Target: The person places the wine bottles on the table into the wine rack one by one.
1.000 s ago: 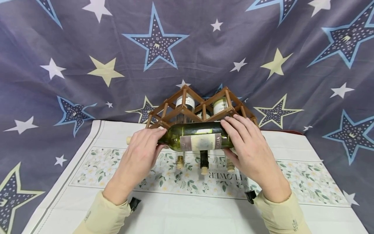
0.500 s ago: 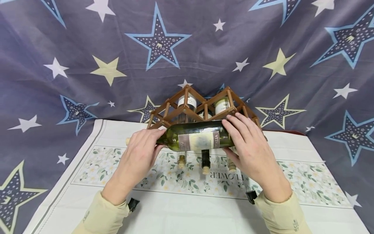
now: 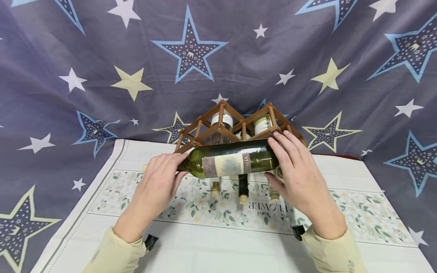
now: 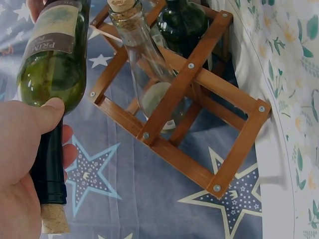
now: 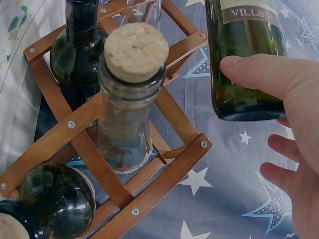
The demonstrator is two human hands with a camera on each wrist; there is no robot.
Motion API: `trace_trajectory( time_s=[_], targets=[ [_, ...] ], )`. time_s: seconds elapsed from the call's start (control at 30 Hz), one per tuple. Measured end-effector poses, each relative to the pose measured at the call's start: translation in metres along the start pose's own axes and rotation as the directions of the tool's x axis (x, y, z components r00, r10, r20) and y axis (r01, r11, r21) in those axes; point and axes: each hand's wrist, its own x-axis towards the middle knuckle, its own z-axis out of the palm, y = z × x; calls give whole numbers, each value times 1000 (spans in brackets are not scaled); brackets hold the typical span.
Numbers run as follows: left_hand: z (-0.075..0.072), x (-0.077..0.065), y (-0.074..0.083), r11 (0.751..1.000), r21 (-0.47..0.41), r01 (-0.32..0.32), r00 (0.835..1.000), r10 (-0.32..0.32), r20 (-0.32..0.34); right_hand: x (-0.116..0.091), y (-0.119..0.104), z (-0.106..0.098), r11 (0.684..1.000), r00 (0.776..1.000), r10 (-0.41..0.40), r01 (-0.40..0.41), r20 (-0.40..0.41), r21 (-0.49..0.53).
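A green glass wine bottle [image 3: 227, 163] with a cream and brown label is held level above the table, its neck end slightly lower. My left hand [image 3: 153, 189] grips its neck, and in the left wrist view the cork [image 4: 55, 219] sticks out past that hand. At the base end, my right hand [image 3: 304, 178] holds the bottle between thumb and fingers; the thumb [image 5: 249, 69] lies on the glass in the right wrist view. Behind the bottle stands a wooden wine rack [image 4: 239, 148] with several corked bottles in it, including a clear bottle [image 4: 149, 82].
In the head view, corked necks [image 3: 243, 187] of racked bottles point toward me, below the held bottle. A white tablecloth [image 3: 218, 246] with a floral band [image 3: 205, 212] covers the table. A grey star-patterned cloth [image 3: 235, 68] hangs behind the rack.
The bottle has shifted a little left against the rack and tilted, base end higher. My right hand has slid toward its base end. The head view has drifted slightly.
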Motion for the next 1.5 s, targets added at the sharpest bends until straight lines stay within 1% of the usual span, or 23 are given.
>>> trace_trajectory(
  time_s=[0.2,0.33,0.57,0.73,1.0,1.17,1.4,1.5],
  targets=[
    [-4,-7,-3,999,6,36,999,-36,15,-5,4,0,1000,1000,2,-2,1,-5],
    [-8,-12,-6,997,6,71,997,-71,28,-9,8,1,1000,1000,1,-1,1,-9],
    [-13,-22,-11,995,-9,100,995,-100,6,-16,16,1,1000,1000,-1,1,-3,-15],
    [-18,-30,-14,991,2,134,991,-134,31,-22,21,0,1000,1000,6,-6,6,-27],
    [-24,-42,-20,985,3,175,984,-175,29,-31,28,-3,1000,1000,2,-2,7,-29],
    [-26,-50,-22,982,16,186,982,-186,12,-38,32,-5,999,1000,22,-21,22,-37],
    [-28,-62,-25,973,5,230,973,-230,22,-46,36,-7,999,999,37,-36,31,-40],
    [-28,-67,-26,972,0,235,972,-235,21,-51,38,-8,998,998,48,-47,43,-43]
  ],
)
